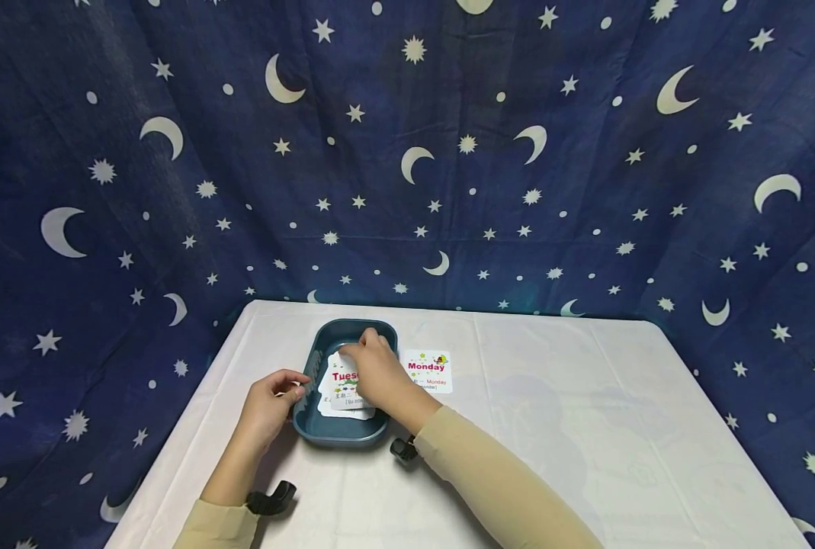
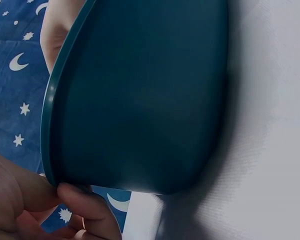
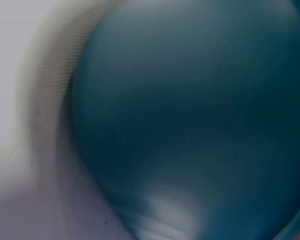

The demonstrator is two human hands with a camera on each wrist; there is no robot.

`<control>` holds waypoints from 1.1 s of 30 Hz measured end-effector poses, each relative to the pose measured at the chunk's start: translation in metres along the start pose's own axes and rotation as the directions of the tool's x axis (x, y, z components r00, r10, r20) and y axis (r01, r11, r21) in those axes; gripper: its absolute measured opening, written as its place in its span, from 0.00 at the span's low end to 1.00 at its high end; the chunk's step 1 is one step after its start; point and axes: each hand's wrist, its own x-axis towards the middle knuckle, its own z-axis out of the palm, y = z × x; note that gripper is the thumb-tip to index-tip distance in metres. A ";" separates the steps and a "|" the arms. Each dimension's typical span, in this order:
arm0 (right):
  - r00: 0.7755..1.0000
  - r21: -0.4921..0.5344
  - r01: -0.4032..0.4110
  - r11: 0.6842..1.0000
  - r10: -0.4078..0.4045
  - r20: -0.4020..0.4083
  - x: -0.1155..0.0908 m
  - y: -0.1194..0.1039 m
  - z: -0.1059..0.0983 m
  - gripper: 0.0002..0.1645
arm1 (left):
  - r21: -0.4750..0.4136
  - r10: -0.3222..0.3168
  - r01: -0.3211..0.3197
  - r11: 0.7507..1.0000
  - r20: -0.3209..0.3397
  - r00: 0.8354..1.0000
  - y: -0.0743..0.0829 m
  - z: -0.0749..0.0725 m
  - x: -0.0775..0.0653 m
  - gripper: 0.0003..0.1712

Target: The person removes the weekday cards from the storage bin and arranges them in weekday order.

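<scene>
1. Head view: nearest me is the tray (image 1: pixel 344 430) on the table (image 1: pixel 551 427), its near end bare inside.

2. At the tray's left side, my left hand (image 1: pixel 267 402) pinches the rim between thumb and fingers. A light, steady grip here should stop the tray from skidding without tipping it.

3. Inside the tray, toward its middle, lies a loose card pile (image 1: pixel 344 414), its edges not squared. The Tuesday card (image 1: pixel 344 385) is over it, face up, partly hidden by my fingers.

4. Above the tray, my right hand (image 1: pixel 382 374) bends its fingers at the Tuesday card's upper part. Their tips are hidden, so I cannot tell whether they pinch it or only touch it. I judge the step in hand to be handling this one card: I do best to take it by its edge and feel for a single thickness, since a second card could cling beneath.

5. Just right of the tray, the Monday card (image 1: pixel 428 372) lies face up on the table, my wrist crossing its near-left corner from this view. A raised wrist would avoid dragging it.

6. Beyond the tray hangs the starry cloth (image 1: pixel 448 191).
</scene>
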 end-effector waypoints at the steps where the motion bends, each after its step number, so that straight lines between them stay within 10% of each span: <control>1: 1.000 0.030 -0.009 0.999 0.009 -0.002 0.000 0.001 -0.001 0.40 | 0.003 -0.002 0.002 1.000 -0.002 1.000 0.000 0.000 0.000 0.11; 33: 0.977 0.538 -0.104 0.836 0.186 -0.101 -0.008 0.034 -0.022 0.20 | 0.010 -0.016 0.016 1.000 -0.010 1.000 0.002 0.001 -0.001 0.11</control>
